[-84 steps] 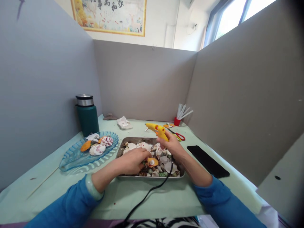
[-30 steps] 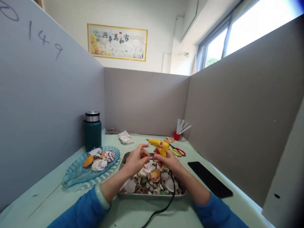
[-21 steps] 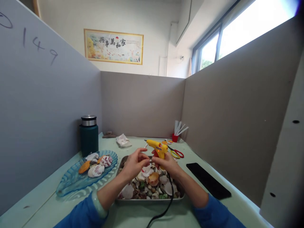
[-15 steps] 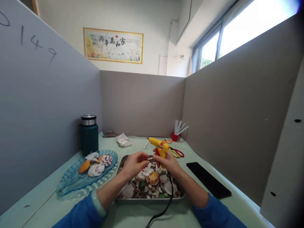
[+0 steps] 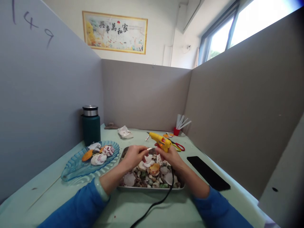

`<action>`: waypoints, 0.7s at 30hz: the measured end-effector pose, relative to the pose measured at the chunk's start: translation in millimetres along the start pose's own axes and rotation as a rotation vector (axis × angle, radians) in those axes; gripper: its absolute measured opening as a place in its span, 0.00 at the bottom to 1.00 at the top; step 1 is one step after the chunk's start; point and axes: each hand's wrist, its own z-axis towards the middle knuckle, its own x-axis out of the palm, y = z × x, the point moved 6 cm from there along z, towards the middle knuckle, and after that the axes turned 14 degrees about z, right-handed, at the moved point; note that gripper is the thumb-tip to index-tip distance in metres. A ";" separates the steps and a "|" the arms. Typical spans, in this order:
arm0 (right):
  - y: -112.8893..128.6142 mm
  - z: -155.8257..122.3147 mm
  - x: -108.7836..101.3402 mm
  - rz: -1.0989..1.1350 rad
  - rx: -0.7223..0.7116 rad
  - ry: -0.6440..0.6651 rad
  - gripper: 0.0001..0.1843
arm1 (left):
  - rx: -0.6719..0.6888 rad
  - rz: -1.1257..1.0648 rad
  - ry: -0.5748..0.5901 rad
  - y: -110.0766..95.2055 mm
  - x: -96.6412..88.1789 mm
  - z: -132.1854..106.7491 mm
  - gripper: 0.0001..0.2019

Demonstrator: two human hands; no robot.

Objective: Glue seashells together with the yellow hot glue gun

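Observation:
Above a metal tray [image 5: 152,189] of mixed seashells and small stones, my left hand [image 5: 136,156] is closed, its fingertips pinching a small whitish piece [image 5: 149,148] too small to name surely. My right hand [image 5: 172,157] is wrapped round a yellow hot glue gun [image 5: 160,141], whose nozzle points up and to the left, past the left fingertips. A small orange light glows on the gun's side. Its black cord [image 5: 155,204] runs down over the tray's front edge. An orange shell [image 5: 154,169] lies among white ones beneath my hands.
On the left, a blue shell-shaped plate [image 5: 71,172] bears several scallop shells, with a dark green flask [image 5: 91,129] behind it. Red-handled scissors [image 5: 180,146], a red cup [image 5: 176,131] of white sticks and a crumpled white packet [image 5: 124,132] lie farther back. A black phone-like slab [image 5: 207,172] sits right.
The view has tipped down a little, so everything sits higher in the frame. My hands stay over the tray; the small piece now shows more clearly at my left fingertips.

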 end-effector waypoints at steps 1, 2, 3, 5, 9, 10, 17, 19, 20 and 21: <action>0.6 -0.8 -3.4 -0.036 0.007 0.003 0.16 | -0.008 0.003 -0.023 2.1 -2.7 1.4 0.17; 1.2 -1.8 -7.0 -0.074 0.018 0.003 0.17 | -0.013 0.002 -0.048 4.2 -5.6 2.7 0.17; 2.0 -2.8 -10.1 -0.115 0.027 0.009 0.17 | -0.014 0.003 -0.070 6.1 -8.3 3.9 0.16; 4.8 -4.8 -13.6 -0.202 0.021 0.039 0.18 | -0.015 0.008 -0.109 10.2 -12.8 5.8 0.16; 15.9 -7.9 -10.4 -0.413 -0.127 0.117 0.15 | -0.022 0.020 -0.153 17.4 -16.6 8.1 0.17; 18.5 -8.7 -8.0 -0.459 -0.174 0.141 0.14 | -0.026 0.013 -0.154 18.5 -16.6 8.4 0.17; 23.2 -13.1 5.4 -0.617 -0.371 0.270 0.08 | -0.084 -0.107 -0.132 20.4 -14.5 7.5 0.17; 20.7 -13.5 6.8 -0.650 -0.389 0.290 0.05 | -0.097 -0.114 -0.129 20.7 -13.8 7.5 0.17; 19.2 -13.7 7.3 -0.665 -0.395 0.299 0.04 | -0.105 -0.119 -0.126 20.8 -13.4 7.5 0.17; 17.9 -13.8 7.6 -0.679 -0.400 0.308 0.03 | -0.113 -0.127 -0.122 20.7 -13.1 7.5 0.16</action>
